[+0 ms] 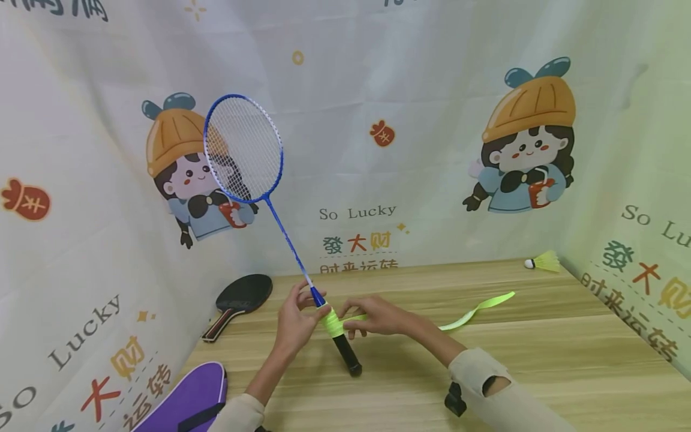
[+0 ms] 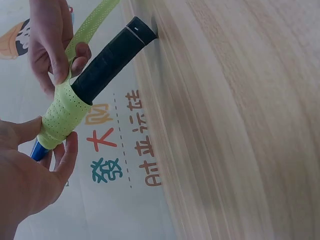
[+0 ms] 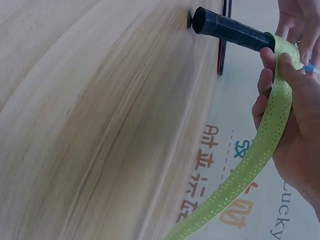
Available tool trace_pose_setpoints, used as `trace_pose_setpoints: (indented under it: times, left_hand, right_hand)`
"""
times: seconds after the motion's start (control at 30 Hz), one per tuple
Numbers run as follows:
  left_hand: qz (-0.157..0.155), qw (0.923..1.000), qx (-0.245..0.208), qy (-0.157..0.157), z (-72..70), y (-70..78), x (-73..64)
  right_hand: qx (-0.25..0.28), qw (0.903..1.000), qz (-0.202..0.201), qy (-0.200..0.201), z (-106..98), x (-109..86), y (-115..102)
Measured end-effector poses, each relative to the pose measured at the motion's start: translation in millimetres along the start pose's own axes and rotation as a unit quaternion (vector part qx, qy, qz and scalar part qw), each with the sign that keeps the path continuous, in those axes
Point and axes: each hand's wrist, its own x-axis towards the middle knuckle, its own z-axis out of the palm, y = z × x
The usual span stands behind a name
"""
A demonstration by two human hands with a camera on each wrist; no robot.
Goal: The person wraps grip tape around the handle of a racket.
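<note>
Racket (image 1: 285,235): tilted head-up above the tabletop (image 1: 410,390); I judge it light and stiff, best held by the handle (image 1: 344,353), clear of the delicate strings (image 1: 245,147).
Tape (image 3: 272,127): partly wound round the handle, tail loose; soft, probably stretchy, I'd pinch it close in.
Left hand (image 1: 297,321): gripping the racket at the handle's taped top.
Right hand (image 1: 378,315): pinching tape beside the handle.

“So Lucky”, “發大财”, “时来运转” on the backdrop cloth (image 1: 432,90).
</note>
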Motion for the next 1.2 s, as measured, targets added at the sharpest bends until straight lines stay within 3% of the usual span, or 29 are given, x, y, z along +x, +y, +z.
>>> trace_pose_setpoints:
  times: [0.43, 0.63, 0.87, 1.2]
  left_hand:
    - [-0.001, 0.9978, -0.056, -0.035, -2.7, 1.1, 0.5]
    - [-0.03, 0.9922, -0.109, -0.053, -4.3, 0.6, 2.1]
    - [-0.053, 0.9943, -0.084, -0.04, -6.7, -3.7, -1.8]
    - [-0.038, 0.9977, -0.052, -0.023, 2.2, -3.1, -4.9]
  right_hand:
    - [-0.022, 0.9986, -0.023, -0.043, -4.2, 0.3, -1.2]
    - [-0.018, 0.9975, -0.032, -0.061, -3.2, 3.1, -4.4]
    - [-0.004, 0.9992, -0.003, -0.041, 4.0, 5.2, -3.4]
    - [-0.016, 0.9993, 0.033, 0.008, 14.1, 8.8, -3.2]
